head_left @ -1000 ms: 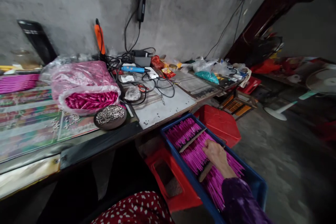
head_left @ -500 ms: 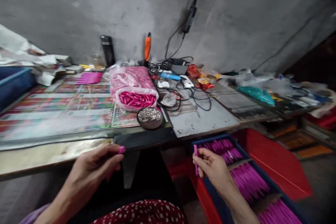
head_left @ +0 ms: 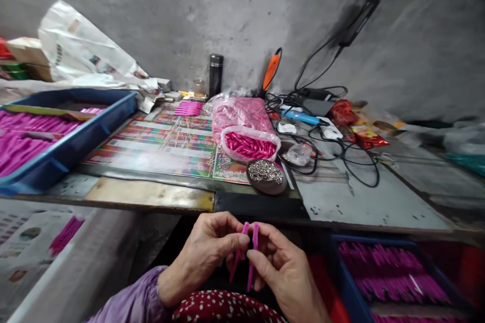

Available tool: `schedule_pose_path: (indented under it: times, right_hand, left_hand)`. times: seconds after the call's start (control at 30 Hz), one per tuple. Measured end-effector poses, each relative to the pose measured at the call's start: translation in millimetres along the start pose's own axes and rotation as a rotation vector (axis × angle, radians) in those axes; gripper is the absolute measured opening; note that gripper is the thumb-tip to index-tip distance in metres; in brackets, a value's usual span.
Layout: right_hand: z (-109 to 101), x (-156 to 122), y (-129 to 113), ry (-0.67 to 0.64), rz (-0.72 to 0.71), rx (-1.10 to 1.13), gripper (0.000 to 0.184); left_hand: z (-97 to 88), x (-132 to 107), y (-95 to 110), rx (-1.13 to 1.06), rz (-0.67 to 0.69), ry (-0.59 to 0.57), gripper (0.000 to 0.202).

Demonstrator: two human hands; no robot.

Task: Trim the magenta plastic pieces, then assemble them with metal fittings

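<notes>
My left hand [head_left: 206, 257] and my right hand [head_left: 278, 275] meet in front of my lap, just below the table edge. Each pinches a slim magenta stick, the left one [head_left: 238, 255] and the right one [head_left: 253, 257], and the two sticks stand close together, tilted slightly apart. Low at the right, a blue tray [head_left: 343, 275] holds many magenta sticks [head_left: 390, 272] in bundles. A second blue tray [head_left: 94, 98] on the table's left holds more of them. My lap's red polka-dot cloth [head_left: 223, 310] lies under my hands.
A bag of pink pieces [head_left: 242, 128] and a dark dish of silver bits [head_left: 266, 176] sit on a printed sheet [head_left: 151, 149]. Tangled black cables [head_left: 341, 156], an orange tool [head_left: 271, 70] and a black flask [head_left: 215, 75] stand by the grey wall.
My hands have come together at the centre, the right one moving from above the tray. The view has turned left, bringing the second blue tray into sight.
</notes>
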State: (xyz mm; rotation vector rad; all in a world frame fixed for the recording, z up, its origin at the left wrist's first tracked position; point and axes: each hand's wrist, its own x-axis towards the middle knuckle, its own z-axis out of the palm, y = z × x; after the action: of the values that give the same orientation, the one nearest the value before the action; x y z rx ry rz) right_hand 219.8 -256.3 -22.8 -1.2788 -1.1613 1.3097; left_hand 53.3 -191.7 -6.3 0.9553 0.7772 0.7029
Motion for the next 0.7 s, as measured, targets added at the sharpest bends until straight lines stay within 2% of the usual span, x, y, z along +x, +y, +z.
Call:
schedule_pose_path:
  times: [0.1, 0.7]
  right_hand:
    - [6.1, 1.4, 6.5, 0.01, 0.01, -0.004, 0.052]
    - [15.6, 7.1, 9.9, 0.046, 0.0, -0.04, 0.049]
  left_hand:
    - [-2.4, -0.3, -3.6, -0.047, 0.002, 0.024, 0.045]
    - [-4.2, -1.0, -9.2, -0.23, 0.046, 0.028, 0.042]
